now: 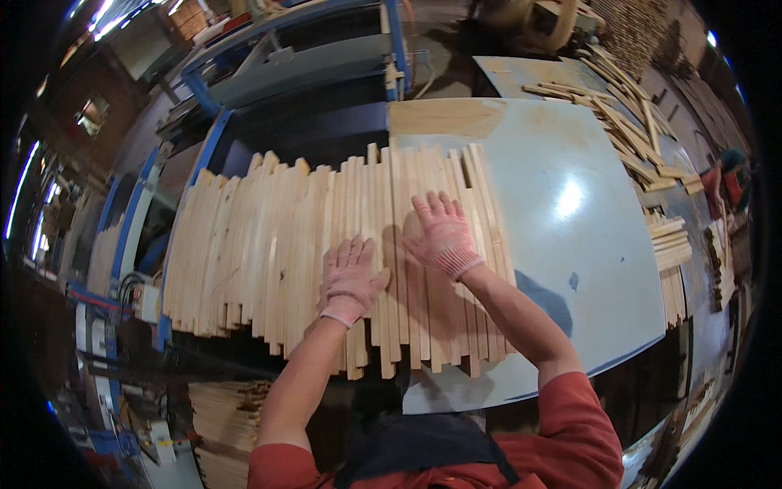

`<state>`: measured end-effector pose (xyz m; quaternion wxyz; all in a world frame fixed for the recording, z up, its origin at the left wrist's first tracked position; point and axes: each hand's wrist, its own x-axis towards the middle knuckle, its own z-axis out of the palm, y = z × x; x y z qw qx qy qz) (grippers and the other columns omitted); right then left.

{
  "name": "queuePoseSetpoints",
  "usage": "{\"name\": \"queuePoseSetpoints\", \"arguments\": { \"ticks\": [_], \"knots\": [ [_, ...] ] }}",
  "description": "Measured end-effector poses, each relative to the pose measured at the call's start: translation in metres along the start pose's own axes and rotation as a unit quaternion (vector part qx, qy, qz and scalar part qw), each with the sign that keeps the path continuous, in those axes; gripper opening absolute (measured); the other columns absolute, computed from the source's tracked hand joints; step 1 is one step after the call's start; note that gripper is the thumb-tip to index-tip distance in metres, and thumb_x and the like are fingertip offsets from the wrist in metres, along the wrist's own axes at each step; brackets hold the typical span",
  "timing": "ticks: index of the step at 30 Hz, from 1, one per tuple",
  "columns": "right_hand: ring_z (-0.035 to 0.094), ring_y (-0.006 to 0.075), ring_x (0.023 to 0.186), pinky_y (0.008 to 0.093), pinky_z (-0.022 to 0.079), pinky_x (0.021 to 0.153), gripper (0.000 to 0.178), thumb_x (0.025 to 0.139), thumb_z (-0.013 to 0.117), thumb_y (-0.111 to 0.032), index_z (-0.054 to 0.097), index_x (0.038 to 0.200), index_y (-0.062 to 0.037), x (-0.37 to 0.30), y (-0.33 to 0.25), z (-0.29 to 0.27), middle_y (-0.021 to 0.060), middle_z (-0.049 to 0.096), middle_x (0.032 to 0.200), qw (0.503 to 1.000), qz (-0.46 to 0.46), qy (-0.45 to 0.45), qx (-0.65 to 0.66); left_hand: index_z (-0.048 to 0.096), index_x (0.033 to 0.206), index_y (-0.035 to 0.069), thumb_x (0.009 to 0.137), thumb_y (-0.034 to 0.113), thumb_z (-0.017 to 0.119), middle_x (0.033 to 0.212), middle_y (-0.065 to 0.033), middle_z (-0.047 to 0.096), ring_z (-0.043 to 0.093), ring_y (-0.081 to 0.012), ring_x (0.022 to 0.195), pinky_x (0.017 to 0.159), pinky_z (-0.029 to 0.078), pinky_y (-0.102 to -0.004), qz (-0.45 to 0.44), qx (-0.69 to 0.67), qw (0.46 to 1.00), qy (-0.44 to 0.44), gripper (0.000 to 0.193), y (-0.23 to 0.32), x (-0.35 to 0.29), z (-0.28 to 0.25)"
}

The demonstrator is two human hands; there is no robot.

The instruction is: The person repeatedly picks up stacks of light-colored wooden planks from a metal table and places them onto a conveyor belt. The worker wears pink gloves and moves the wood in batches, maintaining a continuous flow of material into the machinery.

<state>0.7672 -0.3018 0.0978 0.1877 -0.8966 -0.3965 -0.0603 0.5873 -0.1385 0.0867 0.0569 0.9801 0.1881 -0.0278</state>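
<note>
A broad row of pale wooden strips [236, 236] lies side by side in front of me, their ends uneven. My left hand [350, 277], in a pinkish work glove, rests flat on the strips near the middle, fingers stretched away from me. Farther off and to the right, my right hand [442, 232] lies with spread fingers on the strips at the row's right part. Neither hand grips anything. The right part of the row sits on a grey-white table top [586, 244]; the left part reaches over a dark machine bed [309, 130].
A blue machine frame [199, 90] stands at the far left. Loose wooden pieces [627, 130] lie heaped on another sheet at the far right, with a small stack of strips [669, 240] nearer. Stacked wood [228, 416] sits below at the left. A person [729, 179] is at the right edge.
</note>
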Motion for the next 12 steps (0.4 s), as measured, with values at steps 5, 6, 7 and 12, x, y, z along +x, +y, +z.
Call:
{"name": "queuePoseSetpoints", "arguments": {
  "ticks": [5,6,7,12],
  "knots": [
    [0.038,0.0423,0.151,0.0599,0.021,0.126,0.066,0.096,0.062,-0.044,0.056,0.152,-0.0090,0.046,-0.049,0.031,0.0237,0.047,0.161,1.000,0.001,-0.017,-0.021,0.032,0.169,0.016,0.103,0.062,0.046,0.176,-0.0086,0.026,0.018,-0.0280,0.164,0.133,0.007,-0.0492,-0.026,0.033,0.999,-0.012,0.081,0.002,-0.001,0.006],
    [0.038,0.0433,0.151,0.0635,0.021,0.125,0.058,0.097,0.059,-0.039,0.061,0.147,-0.0108,0.047,-0.048,0.034,0.0224,0.048,0.160,1.000,-0.001,-0.014,-0.019,0.030,0.169,0.018,0.105,0.064,0.042,0.177,-0.0080,0.025,0.018,-0.0273,0.164,0.133,0.006,-0.0492,-0.033,0.038,0.999,-0.019,0.080,0.003,0.001,0.006],
    [0.038,0.0432,0.151,0.0636,0.021,0.125,0.057,0.098,0.058,-0.038,0.061,0.147,-0.0111,0.046,-0.044,0.037,0.0218,0.049,0.160,1.000,-0.006,-0.005,-0.012,0.029,0.170,0.018,0.105,0.064,0.042,0.177,-0.0080,0.025,0.018,-0.0272,0.164,0.133,0.006,-0.0492,-0.027,0.037,0.999,-0.015,0.080,0.004,0.002,0.008],
    [0.033,0.0439,0.155,0.0641,0.020,0.126,0.062,0.095,0.065,-0.041,0.058,0.150,-0.0133,0.042,-0.023,0.033,0.0188,0.047,0.163,0.999,0.001,-0.028,0.032,0.030,0.170,0.019,0.105,0.066,0.043,0.176,-0.0096,0.026,0.019,-0.0307,0.163,0.133,0.005,-0.0528,-0.011,0.048,0.999,0.000,0.081,-0.007,0.005,0.022]
  ]
}}
